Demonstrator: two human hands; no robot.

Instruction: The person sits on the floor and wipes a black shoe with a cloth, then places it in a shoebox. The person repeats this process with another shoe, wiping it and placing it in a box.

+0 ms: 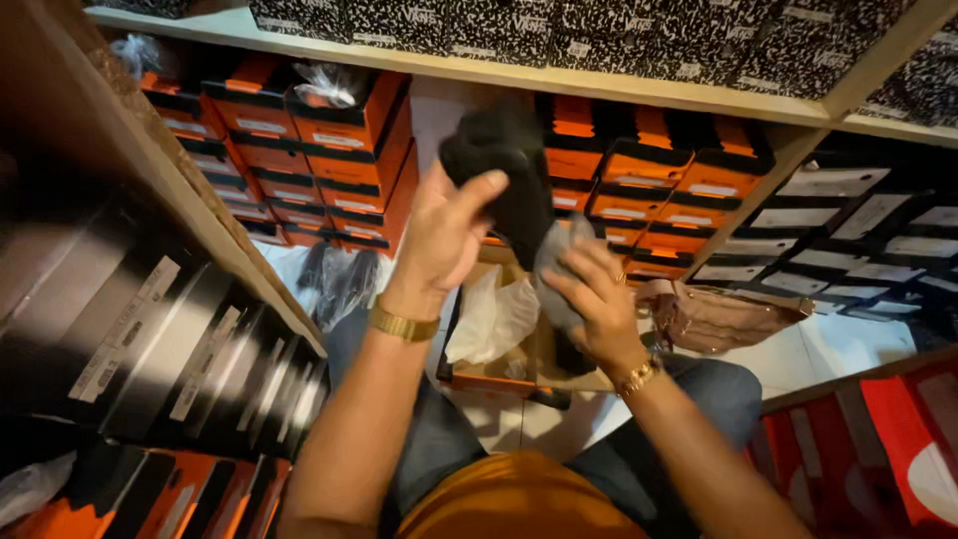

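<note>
1. Your left hand (446, 235) holds a black shoe (504, 170) raised above the open orange shoebox (499, 374) on the floor. The thumb lies across the near side of the shoe and the other fingers wrap behind it, pressed on it.
2. The shoe stands nearly on end: its long axis runs up and down, with a slight lean. One rounded end points up toward the wooden shelf (639, 90) over the shoebox; you cannot tell from here whether that end is the toe or the heel.
3. Your right hand (596, 304) sits just below and to the right of the shoe, above the shoebox. Its fingers are curled and pinch a grey wad of cloth or paper (554, 262) against the lower part of the shoe.
4. Both forearms rise from your lap toward the shoebox, wrists bent. A gold watch (403, 324) circles the left wrist and a gold bracelet (639, 376) the right.
5. Crumpled white paper (491, 311) lies inside the shoebox.
6. Stacked orange-and-black boxes (319, 160) fill the shelf bays behind the shoebox, and a tan bag (723, 317) lies on the floor to its right.
</note>
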